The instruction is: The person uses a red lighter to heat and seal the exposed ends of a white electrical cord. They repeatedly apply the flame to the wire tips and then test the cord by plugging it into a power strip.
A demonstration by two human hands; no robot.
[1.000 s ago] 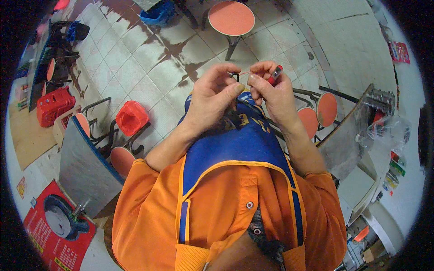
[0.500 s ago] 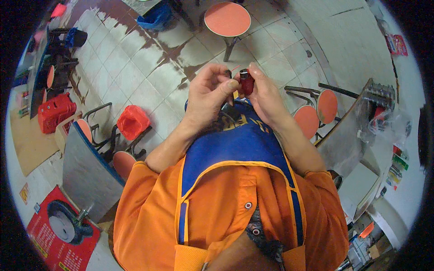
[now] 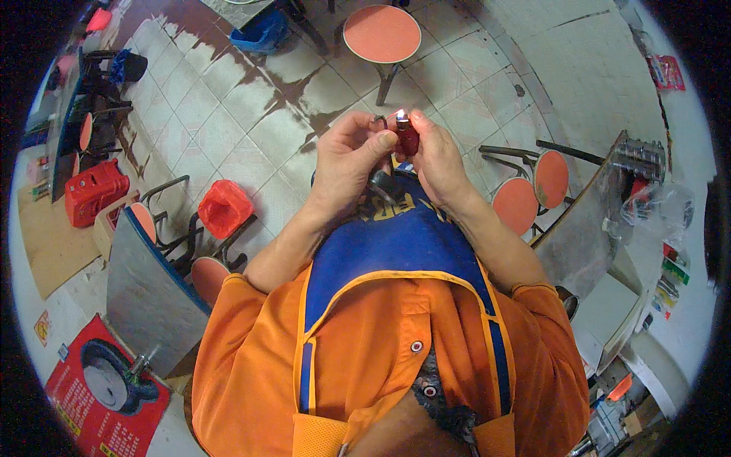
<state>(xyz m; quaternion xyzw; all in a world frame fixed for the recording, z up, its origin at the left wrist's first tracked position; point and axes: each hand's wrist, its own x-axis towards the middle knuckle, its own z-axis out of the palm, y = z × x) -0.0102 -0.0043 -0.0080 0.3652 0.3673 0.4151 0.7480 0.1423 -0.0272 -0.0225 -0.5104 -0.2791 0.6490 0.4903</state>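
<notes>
In front of my apron, my right hand (image 3: pixel 443 156) is closed around a red lighter (image 3: pixel 408 140) with a dark metal top. A bright flame burns at its tip, close to the left hand's fingertips. My left hand (image 3: pixel 352 161) pinches a thin black cord-like thing (image 3: pixel 380 120) between thumb and fingers. Its upper end curls up beside the flame. Below the same hand a thicker black piece (image 3: pixel 383 185) hangs over the blue apron (image 3: pixel 403 244); whether it joins the cord is hidden by my fingers.
Ahead on the tiled floor stands a round orange stool (image 3: pixel 382 34), with a blue bag (image 3: pixel 260 32) to its left. A grey table (image 3: pixel 148 286) and a red bag-lined bin (image 3: pixel 225 209) are on my left. More stools (image 3: pixel 515 206) and another table (image 3: pixel 582 236) are on my right.
A flame has appeared on the lighter, which was unlit before. The lighter has shifted slightly left, nearer the left fingertips, and the right thumb has come nearer its top.
</notes>
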